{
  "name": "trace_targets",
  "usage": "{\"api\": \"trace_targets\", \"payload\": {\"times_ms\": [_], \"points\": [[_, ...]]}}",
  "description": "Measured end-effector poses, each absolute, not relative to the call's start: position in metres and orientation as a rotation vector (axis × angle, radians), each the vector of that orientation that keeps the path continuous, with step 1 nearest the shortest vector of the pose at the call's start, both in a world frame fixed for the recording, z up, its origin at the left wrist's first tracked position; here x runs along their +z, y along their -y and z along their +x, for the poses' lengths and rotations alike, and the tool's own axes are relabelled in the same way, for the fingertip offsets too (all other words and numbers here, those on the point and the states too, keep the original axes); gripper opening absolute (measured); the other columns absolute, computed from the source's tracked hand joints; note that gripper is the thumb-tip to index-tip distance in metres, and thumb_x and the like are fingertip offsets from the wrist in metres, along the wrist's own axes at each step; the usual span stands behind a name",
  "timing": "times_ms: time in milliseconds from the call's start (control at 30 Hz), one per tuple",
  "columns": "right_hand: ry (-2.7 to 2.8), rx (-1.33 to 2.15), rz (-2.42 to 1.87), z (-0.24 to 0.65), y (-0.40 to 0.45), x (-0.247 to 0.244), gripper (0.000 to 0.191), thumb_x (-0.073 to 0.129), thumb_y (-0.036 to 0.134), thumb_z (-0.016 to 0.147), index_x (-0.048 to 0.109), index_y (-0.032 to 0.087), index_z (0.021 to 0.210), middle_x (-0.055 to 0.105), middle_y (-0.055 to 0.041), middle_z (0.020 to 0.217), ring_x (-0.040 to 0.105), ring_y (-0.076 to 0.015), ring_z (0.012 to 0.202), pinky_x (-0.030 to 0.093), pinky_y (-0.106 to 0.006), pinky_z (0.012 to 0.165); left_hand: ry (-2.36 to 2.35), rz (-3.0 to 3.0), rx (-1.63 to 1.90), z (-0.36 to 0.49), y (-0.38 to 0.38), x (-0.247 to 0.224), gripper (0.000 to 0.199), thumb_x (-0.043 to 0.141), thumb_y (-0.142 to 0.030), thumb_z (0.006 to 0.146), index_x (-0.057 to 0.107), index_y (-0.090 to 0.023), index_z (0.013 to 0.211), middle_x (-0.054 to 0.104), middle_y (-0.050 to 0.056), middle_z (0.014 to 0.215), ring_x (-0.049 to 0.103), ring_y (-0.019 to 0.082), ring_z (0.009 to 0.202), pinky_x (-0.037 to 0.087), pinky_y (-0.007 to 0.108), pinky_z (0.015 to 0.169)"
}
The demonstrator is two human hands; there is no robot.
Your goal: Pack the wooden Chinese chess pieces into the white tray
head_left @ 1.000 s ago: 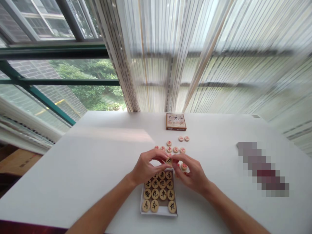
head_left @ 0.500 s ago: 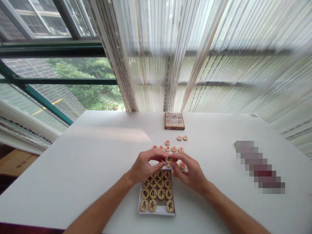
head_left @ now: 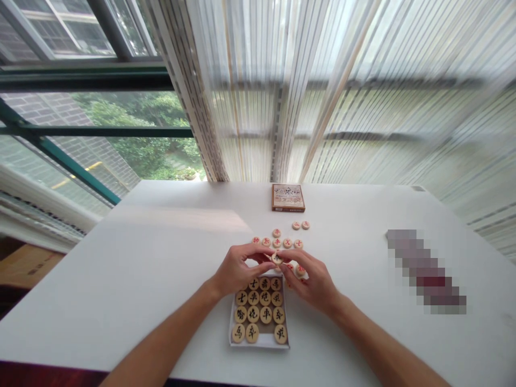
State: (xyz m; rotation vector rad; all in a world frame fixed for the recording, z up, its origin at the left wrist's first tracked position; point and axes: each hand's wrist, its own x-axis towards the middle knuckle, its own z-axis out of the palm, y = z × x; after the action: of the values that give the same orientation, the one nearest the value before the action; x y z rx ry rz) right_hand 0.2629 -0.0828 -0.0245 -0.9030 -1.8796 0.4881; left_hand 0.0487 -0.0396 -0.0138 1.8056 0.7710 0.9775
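White table (head_left: 121, 258) by a window, striped sheer curtain (head_left: 258, 80) hanging beyond the fingers, greenery (head_left: 141, 145) outside, far left of them. Left hand (head_left: 237, 271) and right hand (head_left: 314, 279) meet near table centre, thumbs and fingertips of both pinching one round wooden piece (head_left: 276, 258) with a black character, held between them, face toward the camera. Other fingers of each hand bent; exact curl can't be told.

Shallow white tray (head_left: 260, 344) on the near side of the fingers, upper left corner partly covered by left hand. Black-character pieces (head_left: 253, 314) in it, four rows, nearest row two at left, one at right. Red-character pieces (head_left: 277, 243) lie just beyond the fingertips, five in a row, one behind the middle; more beside the right fingers, partly hidden. Two red pieces (head_left: 301, 226) sit side by side farther out, slightly right. Flat printed box (head_left: 288, 198) beyond those, near table's far edge. Pixelated object (head_left: 427, 274) well right of the right fingers, unreadable
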Motion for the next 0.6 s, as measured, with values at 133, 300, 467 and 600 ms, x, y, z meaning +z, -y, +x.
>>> {"api": "trace_targets", "payload": {"times_ms": [133,300,467,600], "points": [[1.879,0.481,-0.886,0.2612,0.0831,-0.0243,0.03,0.06,0.013,0.093,0.061,0.025,0.121,0.071,-0.0068,0.105,0.069,-0.0184,0.095,0.058,-0.032,0.084,-0.773,1.814,0.962,0.0476,0.0388,-0.0136,0.031,0.077,-0.027,0.082,0.074,-0.014,0.11,0.077,0.009,0.097,0.074,0.017,0.08,0.063,0.027,0.076],[1.885,0.507,-0.863,0.2609,0.0833,-0.0204,0.03,0.059,0.012,0.093,0.062,0.025,0.12,0.071,-0.0074,0.107,0.069,-0.019,0.099,0.058,-0.033,0.086,-0.763,1.813,0.964,0.0475,0.0394,-0.0157,0.03,0.077,-0.026,0.082,0.074,-0.014,0.109,0.076,0.008,0.094,0.073,0.016,0.078,0.063,0.027,0.075],[1.878,0.523,-0.845,0.2616,0.0835,-0.0197,0.03,0.057,0.012,0.094,0.063,0.025,0.121,0.07,-0.0078,0.106,0.068,-0.0191,0.097,0.059,-0.033,0.083,-0.735,1.834,0.98,0.0488,0.04,-0.0171,0.029,0.076,-0.028,0.083,0.073,-0.013,0.108,0.075,0.008,0.093,0.071,0.015,0.076,0.062,0.027,0.074],[1.882,0.513,-0.843,0.2614,0.0827,-0.0216,0.031,0.057,0.011,0.094,0.061,0.025,0.122,0.069,-0.008,0.106,0.068,-0.0193,0.097,0.059,-0.033,0.082,-0.731,1.842,0.969,0.0498,0.0402,-0.0159,0.03,0.075,-0.03,0.084,0.072,-0.013,0.109,0.075,0.008,0.093,0.07,0.015,0.077,0.062,0.028,0.075]]}}
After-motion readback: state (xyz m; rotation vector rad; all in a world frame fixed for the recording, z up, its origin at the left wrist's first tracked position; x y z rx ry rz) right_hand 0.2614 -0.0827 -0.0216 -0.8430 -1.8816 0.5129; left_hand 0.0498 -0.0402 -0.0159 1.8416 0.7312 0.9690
